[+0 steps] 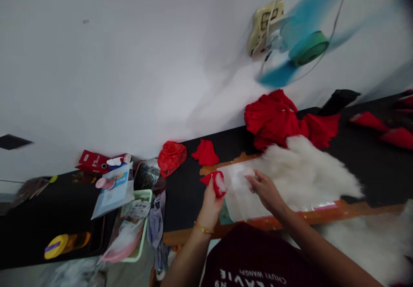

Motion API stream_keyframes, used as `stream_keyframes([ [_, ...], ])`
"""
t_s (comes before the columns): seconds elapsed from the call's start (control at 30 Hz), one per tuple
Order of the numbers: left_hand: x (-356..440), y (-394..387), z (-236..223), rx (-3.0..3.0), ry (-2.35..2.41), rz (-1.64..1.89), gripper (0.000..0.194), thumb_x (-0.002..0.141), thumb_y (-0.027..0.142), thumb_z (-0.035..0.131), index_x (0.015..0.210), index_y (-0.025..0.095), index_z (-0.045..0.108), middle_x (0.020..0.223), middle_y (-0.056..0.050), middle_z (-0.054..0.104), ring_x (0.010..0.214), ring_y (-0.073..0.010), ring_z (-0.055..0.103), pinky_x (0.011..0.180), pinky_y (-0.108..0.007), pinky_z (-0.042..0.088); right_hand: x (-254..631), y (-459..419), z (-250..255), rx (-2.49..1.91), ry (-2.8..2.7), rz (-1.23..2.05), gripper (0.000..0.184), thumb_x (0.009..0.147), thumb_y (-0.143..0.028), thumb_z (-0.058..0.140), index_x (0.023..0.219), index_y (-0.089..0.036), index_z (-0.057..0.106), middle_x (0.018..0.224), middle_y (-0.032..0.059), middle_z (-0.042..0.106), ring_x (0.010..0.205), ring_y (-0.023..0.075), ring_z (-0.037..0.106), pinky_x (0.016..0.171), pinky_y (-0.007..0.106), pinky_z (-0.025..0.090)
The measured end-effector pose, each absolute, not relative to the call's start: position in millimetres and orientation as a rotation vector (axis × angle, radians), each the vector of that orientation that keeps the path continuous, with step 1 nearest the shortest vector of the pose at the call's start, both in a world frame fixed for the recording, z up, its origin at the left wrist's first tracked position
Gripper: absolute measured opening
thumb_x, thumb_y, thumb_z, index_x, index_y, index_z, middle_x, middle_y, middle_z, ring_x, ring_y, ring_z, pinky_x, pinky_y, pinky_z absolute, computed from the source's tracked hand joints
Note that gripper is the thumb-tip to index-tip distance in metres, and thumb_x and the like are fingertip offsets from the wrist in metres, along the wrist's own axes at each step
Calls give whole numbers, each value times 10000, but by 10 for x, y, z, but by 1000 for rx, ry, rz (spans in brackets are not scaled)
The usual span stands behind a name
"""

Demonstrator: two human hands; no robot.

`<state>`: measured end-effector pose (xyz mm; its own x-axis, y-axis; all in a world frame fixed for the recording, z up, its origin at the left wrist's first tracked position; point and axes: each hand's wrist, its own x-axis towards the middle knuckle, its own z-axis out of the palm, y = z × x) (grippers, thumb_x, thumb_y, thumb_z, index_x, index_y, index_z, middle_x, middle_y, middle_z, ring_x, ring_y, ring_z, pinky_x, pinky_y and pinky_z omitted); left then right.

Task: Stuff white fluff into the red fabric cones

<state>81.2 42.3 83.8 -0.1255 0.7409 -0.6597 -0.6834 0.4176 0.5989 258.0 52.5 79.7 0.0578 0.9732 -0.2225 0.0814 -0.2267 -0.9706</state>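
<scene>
My left hand (211,199) is wrapped round a small red fabric piece (217,183), with white stuffing showing at its open end. To the right, my right hand (263,188) pinches a tuft of white stuffing (248,174) over a white sheet (235,194). A large heap of fluffy white stuffing (306,171) lies just beyond my right hand. Flat on the black table, another small red fabric piece (205,152) sits behind my left hand. Farther back is a big pile of red fabric (274,117).
A fan (308,48) with blurred blue blades hangs on the wall. At left are a red plastic bag (172,157), a green-rimmed basket (145,226), a yellow-lidded bottle (64,245) and a red box (93,162). More stuffing (368,244) lies below the table edge at right.
</scene>
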Motion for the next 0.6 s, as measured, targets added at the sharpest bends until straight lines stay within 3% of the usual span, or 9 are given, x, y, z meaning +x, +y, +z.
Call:
stream_keyframes([
  [0.07,707,434,881,-48,1144,1242,391,750,503,751,969,197,645,849,-54,700,732,-183,653,686,-303,544,2801,674,694,-1542,-1300,1175,321,823,-518,585,776,-202,621,550,-17,561,517,161,510,532,279,410],
  [0.17,649,420,983,-101,1040,1245,451,757,557,733,997,186,642,844,-50,686,718,-186,646,663,-324,544,3020,795,556,-1573,-1595,872,368,735,-491,691,932,-181,677,940,126,716,811,272,658,725,396,519],
  [0.23,691,399,1039,-66,982,1220,492,757,592,723,1011,176,655,860,-65,692,761,-210,667,701,-356,557,2992,764,554,-1489,-1702,749,447,749,-458,701,1102,-187,660,1223,176,658,1027,317,643,850,466,523],
  [0.3,782,370,1067,-11,949,1197,513,741,599,742,1025,177,671,906,-75,709,807,-220,679,782,-388,562,2831,681,640,-1349,-1738,804,486,827,-410,641,1269,-216,582,1336,160,599,1076,285,630,873,456,533],
  [0.4,945,305,1059,134,927,1137,536,715,570,782,1057,166,699,1015,-107,730,948,-250,685,919,-408,530,2535,593,828,-1196,-1738,982,463,820,-287,615,1276,-225,566,1199,106,655,966,227,643,823,386,544],
  [0.5,1032,220,1031,322,1014,1065,530,660,491,849,1053,158,723,1070,-131,738,1065,-288,665,976,-394,495,2426,597,927,-1199,-1719,1059,227,751,-184,587,967,-211,653,908,45,680,831,209,636,749,337,520],
  [0.6,1008,167,1032,463,1076,1074,536,653,434,870,1098,180,715,1147,-125,724,1085,-284,654,963,-380,494,2510,583,912,-1174,-1673,946,73,768,-174,591,821,-218,617,830,31,656,793,205,617,721,325,492],
])
